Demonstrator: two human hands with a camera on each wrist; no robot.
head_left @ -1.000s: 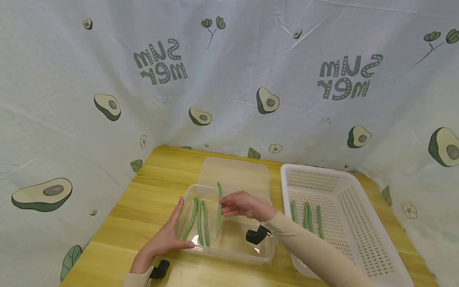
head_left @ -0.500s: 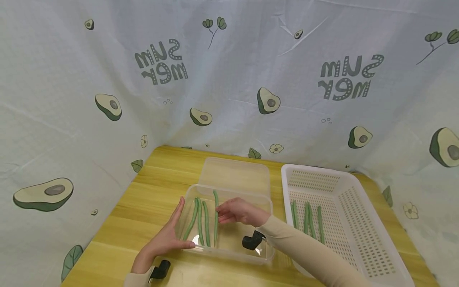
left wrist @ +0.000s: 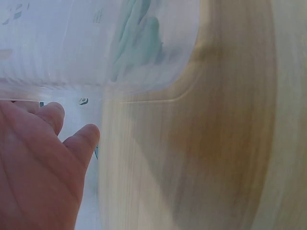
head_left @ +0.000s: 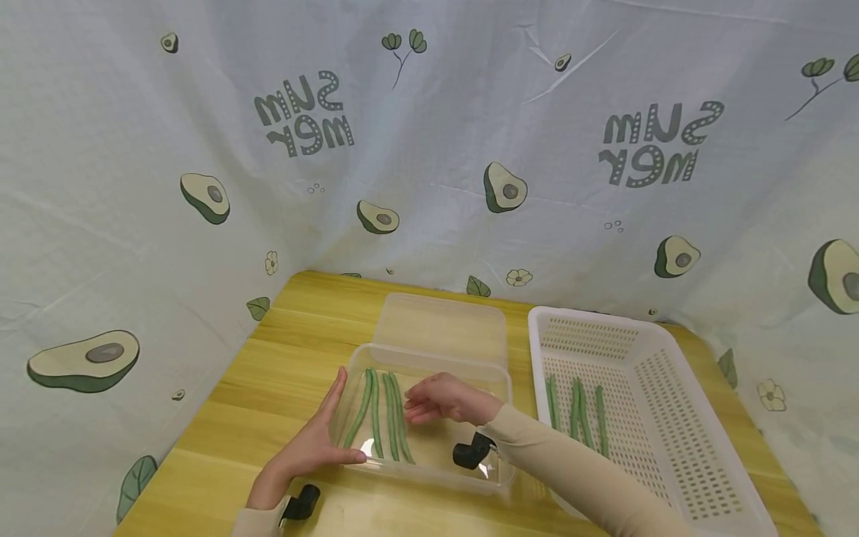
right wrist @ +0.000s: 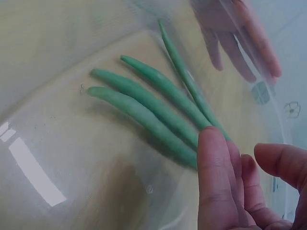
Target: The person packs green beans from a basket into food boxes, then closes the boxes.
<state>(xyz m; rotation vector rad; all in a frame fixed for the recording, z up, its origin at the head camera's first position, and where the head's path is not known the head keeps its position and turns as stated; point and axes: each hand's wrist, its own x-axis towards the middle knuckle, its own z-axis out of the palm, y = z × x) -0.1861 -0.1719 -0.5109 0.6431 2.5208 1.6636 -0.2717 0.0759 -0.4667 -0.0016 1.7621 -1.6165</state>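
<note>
Several green beans (head_left: 393, 418) lie side by side in the left part of a clear plastic container (head_left: 463, 477). My right hand (head_left: 446, 399) is over the container, just right of the rightmost bean. In the right wrist view its fingers (right wrist: 215, 177) are extended and overlap the near ends of the beans (right wrist: 144, 108), with a gap between thumb and fingers. At the container's left end, my left hand (head_left: 305, 447) is spread, thumb at the front rim and fingers along the left side. The left wrist view shows this hand (left wrist: 43, 158) beside the clear wall.
A white perforated basket (head_left: 698, 418) stands at the right with several green beans (head_left: 581, 414) in it. Behind the container lies a flat translucent lid (head_left: 439, 328). An avocado-print curtain (head_left: 429, 149) borders the yellow wooden table (head_left: 315, 321) at the back and sides.
My right hand has lowered a green bean into the container and let go of it; it now lies right against its neighbour. The left hand has stayed at the container's left end.
</note>
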